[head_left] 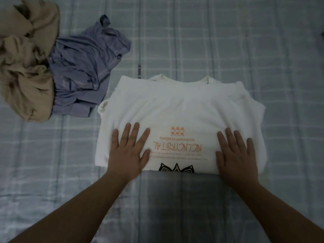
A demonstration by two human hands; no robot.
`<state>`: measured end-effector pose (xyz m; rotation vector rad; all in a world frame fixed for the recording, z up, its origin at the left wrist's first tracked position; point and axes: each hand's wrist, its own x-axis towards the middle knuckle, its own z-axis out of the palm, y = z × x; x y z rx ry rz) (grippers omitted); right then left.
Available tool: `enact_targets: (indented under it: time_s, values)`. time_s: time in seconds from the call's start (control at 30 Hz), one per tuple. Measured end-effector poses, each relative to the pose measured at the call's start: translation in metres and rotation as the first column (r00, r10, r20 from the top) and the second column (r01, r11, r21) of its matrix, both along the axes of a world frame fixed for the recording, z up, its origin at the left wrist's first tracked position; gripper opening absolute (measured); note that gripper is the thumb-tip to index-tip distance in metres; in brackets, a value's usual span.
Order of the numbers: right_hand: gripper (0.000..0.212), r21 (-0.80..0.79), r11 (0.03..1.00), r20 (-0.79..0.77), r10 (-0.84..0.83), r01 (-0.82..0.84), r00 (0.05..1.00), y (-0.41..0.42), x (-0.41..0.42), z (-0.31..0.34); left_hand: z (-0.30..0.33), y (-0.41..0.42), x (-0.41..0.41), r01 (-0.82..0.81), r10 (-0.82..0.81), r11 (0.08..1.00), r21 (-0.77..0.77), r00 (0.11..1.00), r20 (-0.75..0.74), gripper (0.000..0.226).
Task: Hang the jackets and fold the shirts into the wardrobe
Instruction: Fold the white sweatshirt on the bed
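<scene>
A white T-shirt [184, 106] with orange lettering and a black graphic lies folded on the bed, collar at the far side, sleeves tucked in. My left hand [128, 149] rests flat on its near left part, fingers spread. My right hand [235, 153] lies flat on its near right part, also spread. Neither hand grips the cloth. A crumpled blue-purple striped shirt [84, 67] lies to the far left. A bunched beige garment [24, 64] sits beside it at the left edge, partly overlapping it.
Everything lies on a bed covered with a pale blue-grey checked sheet [228, 41]. A small dark object [322, 35] shows at the right edge. No wardrobe or hangers are in view.
</scene>
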<state>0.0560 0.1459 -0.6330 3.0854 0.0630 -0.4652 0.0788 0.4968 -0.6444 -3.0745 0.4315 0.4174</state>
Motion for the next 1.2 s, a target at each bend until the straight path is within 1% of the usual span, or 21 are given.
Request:
enact_targets:
  time_s: [0.1,0.17,0.27,0.33,0.37,0.4,0.47,0.5,0.53,0.57,0.6,0.67,0.77,0.83,0.87,0.9,0.93,0.97,1.03,1.13,1.2]
  values:
    - [0.062,0.017,1.000,0.030,0.008,-0.008,1.000,0.001,0.000,-0.002,-0.001,-0.003,-0.001,-0.019,0.019,1.000,0.010,1.000,-0.019,0.065]
    - [0.060,0.088,0.996,0.045,-0.015,0.011,0.999,-0.001,-0.001,0.000,0.003,-0.005,-0.003,-0.037,0.037,0.999,0.002,0.999,-0.026,0.066]
    - [0.054,0.308,0.942,0.145,-0.184,0.133,0.972,-0.011,0.000,0.011,0.018,-0.018,-0.002,-0.061,0.060,0.997,-0.043,0.998,-0.025,0.065]
    - [0.050,0.383,0.889,0.265,-0.365,0.250,0.893,-0.022,-0.003,0.019,0.027,-0.043,0.000,-0.015,0.015,0.996,-0.093,1.000,-0.006,0.062]
    - [0.052,0.427,0.838,0.282,-0.482,0.341,0.830,-0.027,-0.007,0.023,0.030,-0.061,0.001,0.029,-0.028,0.991,-0.128,1.000,0.006,0.062]
    - [0.058,0.489,0.746,0.222,-0.608,0.453,0.762,-0.031,-0.011,0.025,0.031,-0.081,0.002,0.076,-0.074,0.982,-0.170,0.997,0.018,0.062]
    - [0.073,0.570,0.479,-0.034,-0.798,0.667,0.602,-0.035,-0.016,0.030,0.028,-0.123,0.002,0.148,-0.144,0.948,-0.280,0.989,0.034,0.063]
    - [0.078,0.563,0.389,-0.132,-0.829,0.730,0.544,-0.037,-0.019,0.030,0.026,-0.144,0.002,0.166,-0.166,0.929,-0.332,0.986,0.027,0.064]
    - [0.080,0.550,0.354,-0.183,-0.832,0.756,0.523,-0.038,-0.019,0.032,0.024,-0.164,0.002,0.175,-0.183,0.913,-0.367,0.983,0.013,0.065]
    - [0.077,0.538,0.347,-0.210,-0.827,0.768,0.521,-0.041,-0.020,0.032,0.022,-0.183,0.003,0.182,-0.199,0.905,-0.384,0.980,-0.005,0.066]
    - [0.068,0.536,0.331,-0.241,-0.821,0.777,0.517,-0.042,-0.017,0.035,0.020,-0.199,0.003,0.194,-0.220,0.903,-0.384,0.975,-0.024,0.066]
    - [0.051,0.548,0.247,-0.338,-0.809,0.799,0.482,-0.047,-0.011,0.037,0.012,-0.223,0.004,0.210,-0.247,0.913,-0.349,0.967,-0.065,0.064]
    - [0.038,0.583,0.098,-0.464,-0.775,0.807,0.429,-0.053,-0.001,0.041,-0.001,-0.235,0.003,0.214,-0.249,0.937,-0.277,0.964,-0.096,0.063]
    - [0.024,0.630,-0.041,-0.573,-0.699,0.776,0.428,-0.054,0.002,0.051,-0.004,-0.235,0.002,0.214,-0.250,0.937,-0.275,0.963,-0.102,0.063]
    - [0.026,0.655,-0.140,-0.633,-0.638,0.742,0.439,-0.053,0.003,0.056,0.000,-0.234,0.002,0.210,-0.250,0.933,-0.292,0.963,-0.105,0.063]
    - [0.032,0.670,-0.239,-0.681,-0.575,0.703,0.453,-0.051,0.003,0.063,0.004,-0.233,0.004,0.200,-0.247,0.924,-0.326,0.963,-0.108,0.062]
    - [0.039,0.681,-0.302,-0.704,-0.521,0.668,0.483,-0.047,0.003,0.070,0.009,-0.230,0.006,0.183,-0.241,0.910,-0.373,0.964,-0.113,0.061]
    - [0.043,0.696,-0.322,-0.703,-0.484,0.642,0.520,-0.042,0.004,0.076,0.016,-0.226,0.008,0.168,-0.234,0.891,-0.423,0.966,-0.109,0.061]
    - [0.052,0.751,-0.269,-0.650,-0.460,0.603,0.605,-0.030,0.005,0.087,0.032,-0.211,0.014,0.143,-0.219,0.841,-0.522,0.972,-0.085,0.062]
    - [0.064,0.844,-0.111,-0.515,-0.446,0.525,0.732,0.003,0.014,0.109,0.056,-0.177,0.020,0.070,-0.142,0.772,-0.631,0.988,-0.065,0.065]
    - [0.070,0.867,-0.003,-0.452,-0.428,0.499,0.782,0.035,0.024,0.124,0.066,-0.147,0.025,0.044,-0.099,0.767,-0.640,0.994,-0.051,0.067]
